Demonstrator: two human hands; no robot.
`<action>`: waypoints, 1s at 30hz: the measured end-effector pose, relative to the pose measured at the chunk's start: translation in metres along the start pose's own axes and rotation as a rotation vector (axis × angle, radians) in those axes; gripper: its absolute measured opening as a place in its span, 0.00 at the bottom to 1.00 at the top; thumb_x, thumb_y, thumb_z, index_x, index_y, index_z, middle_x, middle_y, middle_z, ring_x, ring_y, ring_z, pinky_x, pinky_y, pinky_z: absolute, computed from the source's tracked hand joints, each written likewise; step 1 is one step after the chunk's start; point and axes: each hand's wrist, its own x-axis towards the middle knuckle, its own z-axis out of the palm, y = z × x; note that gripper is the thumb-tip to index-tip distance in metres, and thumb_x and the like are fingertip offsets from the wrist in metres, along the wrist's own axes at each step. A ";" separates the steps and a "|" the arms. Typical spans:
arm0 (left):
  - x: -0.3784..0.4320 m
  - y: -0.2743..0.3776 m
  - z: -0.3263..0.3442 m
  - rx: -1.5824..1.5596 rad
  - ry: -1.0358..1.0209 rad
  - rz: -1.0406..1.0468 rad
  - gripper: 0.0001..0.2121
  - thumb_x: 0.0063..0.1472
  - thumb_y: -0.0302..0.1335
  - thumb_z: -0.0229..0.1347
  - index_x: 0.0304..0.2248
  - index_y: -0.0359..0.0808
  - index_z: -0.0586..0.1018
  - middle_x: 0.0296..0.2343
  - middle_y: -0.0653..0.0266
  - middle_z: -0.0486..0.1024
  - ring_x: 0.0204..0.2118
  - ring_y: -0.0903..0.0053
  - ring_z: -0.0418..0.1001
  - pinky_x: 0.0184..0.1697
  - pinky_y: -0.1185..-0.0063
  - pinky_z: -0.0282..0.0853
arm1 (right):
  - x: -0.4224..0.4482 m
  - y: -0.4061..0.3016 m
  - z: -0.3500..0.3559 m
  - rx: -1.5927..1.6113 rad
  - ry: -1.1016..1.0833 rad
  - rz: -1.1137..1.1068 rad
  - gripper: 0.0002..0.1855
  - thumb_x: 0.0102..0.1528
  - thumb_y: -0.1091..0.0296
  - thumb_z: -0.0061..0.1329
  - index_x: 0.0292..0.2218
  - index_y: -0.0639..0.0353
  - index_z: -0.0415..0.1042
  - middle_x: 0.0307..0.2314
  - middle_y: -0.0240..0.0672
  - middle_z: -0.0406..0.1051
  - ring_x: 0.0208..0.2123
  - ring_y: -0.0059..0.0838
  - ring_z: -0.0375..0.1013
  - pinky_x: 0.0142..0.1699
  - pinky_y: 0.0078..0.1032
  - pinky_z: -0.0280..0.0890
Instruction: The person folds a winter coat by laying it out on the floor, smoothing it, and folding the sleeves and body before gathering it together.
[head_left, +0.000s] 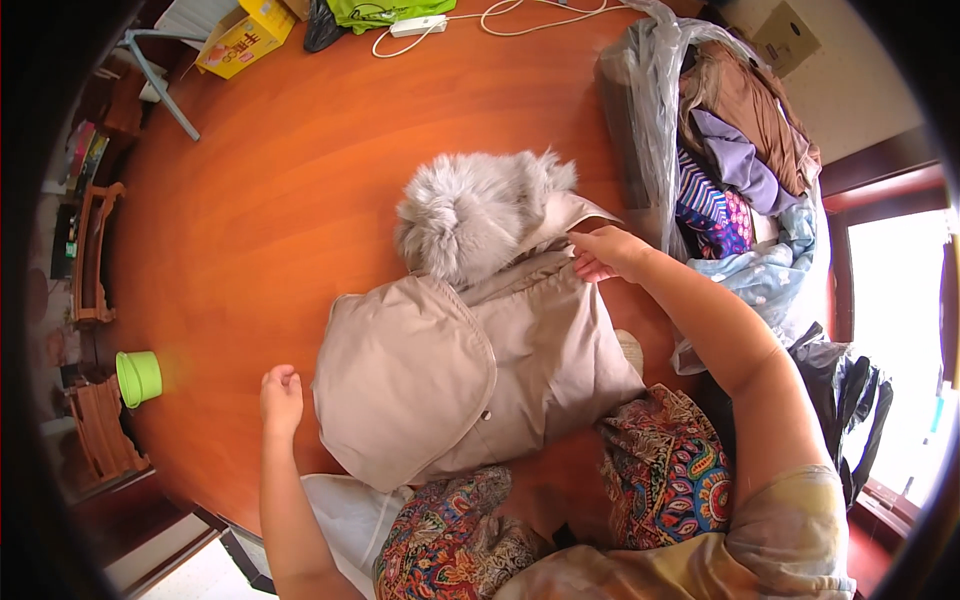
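A beige garment (525, 352), folded over on itself, lies on the orange wooden floor (247, 247) in front of my knees. Grey fur trim (480, 210) is bunched along its far edge, and a metal snap (487, 415) shows near the rounded flap (405, 375). My right hand (604, 253) pinches the cloth at the garment's far right corner, beside the fur and a pale lining. Left of the garment, my left hand (282, 394) is raised with its fingers loosely curled, touching no cloth; whether anything small is inside it cannot be seen.
A clear plastic bag of clothes (742, 142) stands at the right, with a black plastic bag (844, 405) below it. A green bucket (139, 377) is at the left. A yellow box (246, 41), a green bag (382, 11) and a white power strip (418, 26) lie along the far side.
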 end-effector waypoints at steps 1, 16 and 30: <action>0.013 0.023 -0.009 0.002 -0.023 0.054 0.09 0.52 0.24 0.47 0.34 0.31 0.69 0.31 0.57 0.66 0.32 0.72 0.67 0.36 0.79 0.64 | 0.006 0.006 -0.007 0.224 0.062 0.091 0.25 0.48 0.51 0.42 0.36 0.67 0.61 0.27 0.43 0.66 0.27 0.30 0.69 0.30 0.23 0.66; 0.080 0.276 0.168 0.017 0.123 0.355 0.30 0.40 0.44 0.57 0.43 0.37 0.65 0.47 0.45 0.52 0.46 0.54 0.56 0.46 0.67 0.55 | 0.000 -0.072 0.009 0.394 -0.142 -0.657 0.18 0.52 0.55 0.33 0.36 0.58 0.66 0.30 0.32 0.71 0.36 0.25 0.66 0.40 0.34 0.58; 0.068 0.237 0.098 -1.083 -0.290 -0.073 0.21 0.57 0.38 0.44 0.42 0.27 0.64 0.41 0.58 0.63 0.43 0.76 0.61 0.45 0.80 0.58 | 0.021 -0.032 0.009 -0.320 0.358 -0.820 0.44 0.33 0.56 0.56 0.48 0.62 0.49 0.40 0.51 0.55 0.42 0.39 0.59 0.48 0.27 0.56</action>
